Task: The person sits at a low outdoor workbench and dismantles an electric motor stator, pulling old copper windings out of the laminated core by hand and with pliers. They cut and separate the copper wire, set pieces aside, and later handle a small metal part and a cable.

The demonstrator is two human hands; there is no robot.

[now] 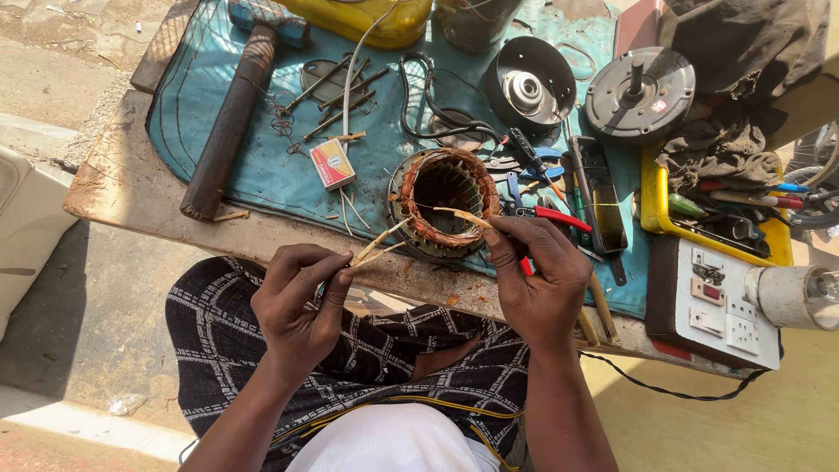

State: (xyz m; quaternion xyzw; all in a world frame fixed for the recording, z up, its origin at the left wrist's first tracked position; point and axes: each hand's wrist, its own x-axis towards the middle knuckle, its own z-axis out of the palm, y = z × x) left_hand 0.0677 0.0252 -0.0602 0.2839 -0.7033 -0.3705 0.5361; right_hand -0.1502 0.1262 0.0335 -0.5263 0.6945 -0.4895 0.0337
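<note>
Head view: a person sits at a low bench (131, 188) spread with a blue mat (262, 166), looking down at both hands.
Stator: the stator (444, 203), a steel ring packed with copper coils, lies flat at the near edge of the mat, just beyond the hands and between them.
Left hand: the left hand (301, 301) pinches pale sleeved leads (376, 245) between thumb and fingers; the leads run up and right to the near-left rim of the stator.
Right hand: the right hand (537, 280) grips a thin pale strip (461, 215) at its fingertips, the strip reaching over the near rim of the coils.
Progress: the coils already sit wound in their slots, so I judge the winding itself done; the leads hang loose, and the covers are off, so tying and closing up look left to do.
Far left: a hammer (232, 114) lies slantwise, with long bolts (336, 92) and a small box (332, 163) near it.
Far right: a black end cover (530, 85) and a rotor disc (641, 93) rest apart from the stator.
Right: pliers (546, 188), a yellow tray (651, 205) of tools, and a switch board (725, 310) nearer.
</note>
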